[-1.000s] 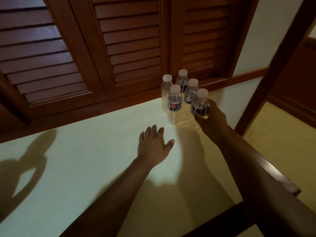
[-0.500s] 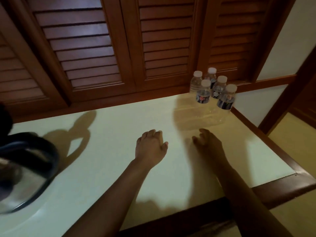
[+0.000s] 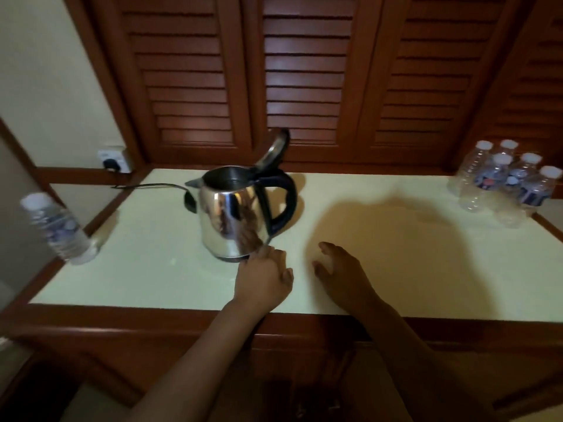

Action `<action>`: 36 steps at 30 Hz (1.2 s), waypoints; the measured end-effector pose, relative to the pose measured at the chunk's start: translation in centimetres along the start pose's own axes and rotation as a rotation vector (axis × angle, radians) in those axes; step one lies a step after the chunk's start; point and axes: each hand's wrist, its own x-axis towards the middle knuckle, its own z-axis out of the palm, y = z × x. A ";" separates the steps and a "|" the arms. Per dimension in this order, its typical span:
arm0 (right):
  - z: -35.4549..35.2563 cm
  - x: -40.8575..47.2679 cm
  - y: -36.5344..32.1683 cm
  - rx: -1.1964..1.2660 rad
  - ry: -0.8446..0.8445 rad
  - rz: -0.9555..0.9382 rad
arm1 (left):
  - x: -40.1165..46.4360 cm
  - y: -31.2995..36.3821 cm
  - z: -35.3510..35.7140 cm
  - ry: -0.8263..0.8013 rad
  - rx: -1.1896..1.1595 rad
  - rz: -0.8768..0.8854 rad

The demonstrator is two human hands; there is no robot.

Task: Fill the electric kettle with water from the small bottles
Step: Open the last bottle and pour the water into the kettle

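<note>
Steel kettle (image 3: pixel 234 217) just beyond left hand (image 3: pixel 263 280).

My single head-worn view, wide-angle, looking forward and down from above the pale cream countertop (image 3: pixel 396 254), facing the brown louvred wooden doors (image 3: pixel 304 71), near enough for forearms to fill the foreground, no second view.

Six bottles (image 3: pixel 504 181) — one kettle (image 3: pixel 240 208).
</note>
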 end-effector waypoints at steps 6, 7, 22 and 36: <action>5.2 -0.3 -9.9 0.159 -0.029 -0.195 | -6.0 -7.8 -5.8 0.179 -0.277 -0.147; 6.1 -0.2 -11.4 0.181 -0.046 -0.231 | -6.6 -9.2 -6.5 0.226 -0.280 -0.176; 14.1 7.2 -32.9 0.195 -0.200 -0.630 | -10.2 -25.7 -13.0 0.677 -0.512 -0.729; 16.9 10.4 -40.6 -0.227 -0.086 -0.556 | -6.7 -31.3 -12.3 0.535 -0.705 -0.533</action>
